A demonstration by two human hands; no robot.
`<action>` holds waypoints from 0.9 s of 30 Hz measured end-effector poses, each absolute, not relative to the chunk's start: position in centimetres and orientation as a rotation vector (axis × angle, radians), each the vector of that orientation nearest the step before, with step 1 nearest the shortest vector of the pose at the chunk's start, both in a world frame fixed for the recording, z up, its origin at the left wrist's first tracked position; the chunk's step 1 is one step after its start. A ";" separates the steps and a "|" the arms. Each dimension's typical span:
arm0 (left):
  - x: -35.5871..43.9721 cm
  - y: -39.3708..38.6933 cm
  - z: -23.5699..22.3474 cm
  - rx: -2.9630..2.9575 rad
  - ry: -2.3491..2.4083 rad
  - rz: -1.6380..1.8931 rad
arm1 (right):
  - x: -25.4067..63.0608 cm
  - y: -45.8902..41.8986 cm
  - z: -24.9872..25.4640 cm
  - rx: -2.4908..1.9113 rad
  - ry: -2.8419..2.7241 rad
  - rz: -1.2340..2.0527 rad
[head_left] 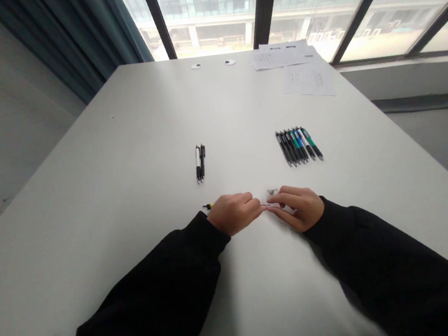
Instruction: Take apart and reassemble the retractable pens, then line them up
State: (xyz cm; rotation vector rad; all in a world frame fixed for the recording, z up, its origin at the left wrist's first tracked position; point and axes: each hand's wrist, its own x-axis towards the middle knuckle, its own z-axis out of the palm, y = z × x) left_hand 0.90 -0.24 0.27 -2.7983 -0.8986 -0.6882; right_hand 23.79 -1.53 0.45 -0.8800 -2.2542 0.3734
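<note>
Yellow-and-black pen (pixel 209 206), one, pokes out at nine o'clock from the left hand (pixel 235 214), which is curled closed around it. Right hand (pixel 300 208) pinches one thin rod (pixel 264 205) between thumb and fingertips; one small piece (pixel 272 191), kind unclear, lies just beyond. Two retractable pens (pixel 201 163) lie at ten o'clock; seven more pens (pixel 299 146) line up at one. White tabletop (pixel 102 203) spreads wide toward nine, its slanting edges well apart from both hands; several paper sheets (pixel 306 79) reach its far right corner.
</note>
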 end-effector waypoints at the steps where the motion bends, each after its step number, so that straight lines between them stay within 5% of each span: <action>1: 0.9 -0.2 0.2 -2.806 -0.898 -0.682 | 23.7 -1.5 0.3 -0.868 -2.274 0.378; 20: -0.6 1.0 0.5 -2.584 -1.198 -0.858 | 29.0 0.6 -1.0 -1.097 -2.346 0.378; 27: 1.7 -0.9 0.3 -2.855 -0.944 -0.939 | 28.6 0.7 -1.0 -1.114 -2.349 0.303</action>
